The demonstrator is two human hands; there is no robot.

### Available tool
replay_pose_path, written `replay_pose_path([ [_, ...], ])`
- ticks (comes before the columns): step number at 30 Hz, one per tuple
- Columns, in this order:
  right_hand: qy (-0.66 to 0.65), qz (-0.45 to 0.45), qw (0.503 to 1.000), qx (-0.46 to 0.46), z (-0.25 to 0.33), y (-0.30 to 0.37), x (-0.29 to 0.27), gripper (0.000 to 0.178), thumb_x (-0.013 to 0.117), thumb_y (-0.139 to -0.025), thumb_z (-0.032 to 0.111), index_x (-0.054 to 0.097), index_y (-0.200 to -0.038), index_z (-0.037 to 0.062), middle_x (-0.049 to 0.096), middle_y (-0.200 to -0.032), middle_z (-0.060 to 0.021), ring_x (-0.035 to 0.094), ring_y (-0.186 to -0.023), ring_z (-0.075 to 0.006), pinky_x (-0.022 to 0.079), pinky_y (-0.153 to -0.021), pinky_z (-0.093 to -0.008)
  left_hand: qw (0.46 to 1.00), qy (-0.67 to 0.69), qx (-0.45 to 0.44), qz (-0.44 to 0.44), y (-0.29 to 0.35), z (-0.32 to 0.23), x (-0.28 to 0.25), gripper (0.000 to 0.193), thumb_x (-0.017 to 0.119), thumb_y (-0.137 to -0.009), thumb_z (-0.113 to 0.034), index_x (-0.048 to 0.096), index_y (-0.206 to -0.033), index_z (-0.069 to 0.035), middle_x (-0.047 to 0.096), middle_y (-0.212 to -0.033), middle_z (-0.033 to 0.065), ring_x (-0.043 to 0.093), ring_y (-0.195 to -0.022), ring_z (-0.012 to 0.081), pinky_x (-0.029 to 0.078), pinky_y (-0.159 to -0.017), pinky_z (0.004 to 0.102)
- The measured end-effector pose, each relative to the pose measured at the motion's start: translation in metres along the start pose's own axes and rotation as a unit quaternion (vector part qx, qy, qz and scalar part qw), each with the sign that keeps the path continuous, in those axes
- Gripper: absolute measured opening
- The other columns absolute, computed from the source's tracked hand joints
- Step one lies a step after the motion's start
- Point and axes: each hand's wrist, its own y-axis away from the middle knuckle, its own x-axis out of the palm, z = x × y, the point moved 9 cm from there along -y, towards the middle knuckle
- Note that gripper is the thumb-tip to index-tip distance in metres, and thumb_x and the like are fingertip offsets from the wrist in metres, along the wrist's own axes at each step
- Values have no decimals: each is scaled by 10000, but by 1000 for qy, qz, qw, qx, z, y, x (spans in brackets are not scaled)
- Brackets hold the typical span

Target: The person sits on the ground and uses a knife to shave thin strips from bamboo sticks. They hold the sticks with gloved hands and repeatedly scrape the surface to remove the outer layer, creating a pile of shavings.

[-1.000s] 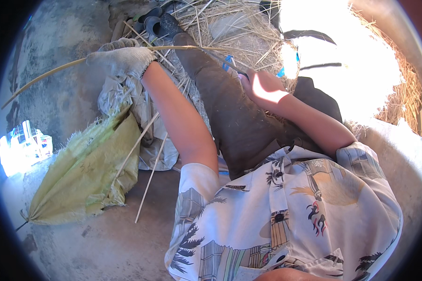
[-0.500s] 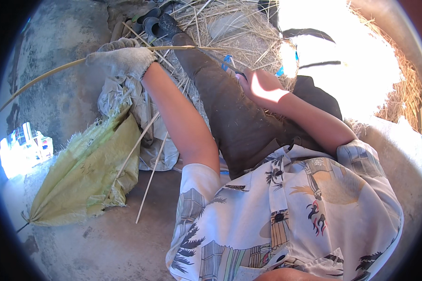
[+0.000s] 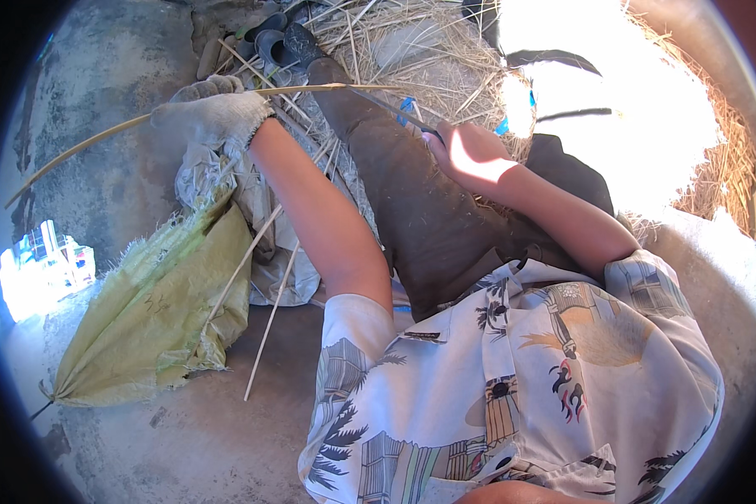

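Observation:
My left hand (image 3: 214,113), in a pale knitted glove, is closed around a long, thin bamboo strip (image 3: 101,134). The strip bows down to the far left, and its other end crosses above my trousered leg. My bare right hand (image 3: 472,155) grips a knife by its dark handle, which is mostly hidden in the fingers. The narrow grey blade (image 3: 391,107) points up and left, its tip meeting the strip over my shin. Whether the edge bites into the strip I cannot tell.
A yellow-green woven sack (image 3: 155,311) lies at the left, with thin loose sticks (image 3: 270,323) beside it. Shavings and straw (image 3: 445,67) cover the ground beyond my leg. Dark footwear (image 3: 270,46) sits at the top. Harsh sunlight washes out the upper right.
My left hand has shifted slightly left, drawing the bamboo strip with it. My right hand and the knife stay almost where they were.

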Motion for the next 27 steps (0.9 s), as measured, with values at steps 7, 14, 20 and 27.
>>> replay_pose_path([
  [7, -8, 6, 1000, -3, 4, 2, 1, 459, 470, -1049, 387, 645, -959, -28, 657, -721, -256, 672, -713, -448, 522, -697, -531, 997, 6, -62, -35, 7, -5, -3, 653, 258, -1004, -723, 371, -783, -119, 358, -569, -1, 355, -513, 159, 361, -525, 342],
  [14, 1, -14, 1000, -7, 2, 0, 0, 442, 471, -1049, 377, 637, -946, -20, 651, -702, -242, 667, -690, -444, 520, -680, -531, 998, 15, -54, -9, 4, -1, -1, 635, 255, -1009, -716, 354, -761, -140, 336, -561, -6, 341, -513, 153, 349, -524, 345],
  [20, -10, -39, 999, -37, 4, -5, 3, 423, 473, -1050, 363, 637, -943, -12, 648, -691, -230, 668, -683, -432, 516, -665, -531, 998, 28, -60, 10, -6, 10, -3, 628, 269, -1011, -717, 331, -738, -155, 293, -558, -11, 306, -510, 155, 333, -513, 343],
  [27, 57, -81, 992, -71, 10, -32, 7, 428, 481, -1051, 378, 653, -957, -2, 655, -673, -198, 675, -672, -407, 523, -640, -513, 995, 57, -51, 71, 4, 14, -7, 642, 281, -1001, -739, 319, -711, -168, 257, -566, -25, 267, -512, 152, 293, -499, 330],
])
